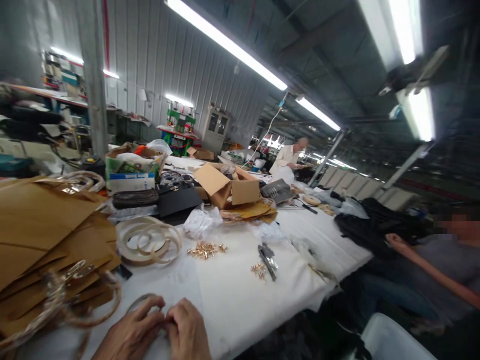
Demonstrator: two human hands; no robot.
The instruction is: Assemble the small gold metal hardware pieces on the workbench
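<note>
My left hand (131, 330) is closed in a pinch at the table's near edge. A thin curved strip (140, 299) arcs up from behind its fingers and seems to be held there. Close against it, my right hand (187, 327) is closed too, thumb and fingertips together. Whatever lies between the right fingertips is too small and hidden to name. Beyond the hands sits a pile of small gold-coloured metal pieces (206, 249). A smaller group of gold pieces (258, 271) lies to the right, beside a dark tool or knife (267, 261).
Brown paper sheets or envelopes (45, 225) are stacked at left, with plastic-wrapped handles (56, 295) on them. A coil of pale tape (144, 240) lies behind my hands. An open cardboard box (243, 192) stands farther back. One person (446, 265) sits at right; another (287, 157) stands behind.
</note>
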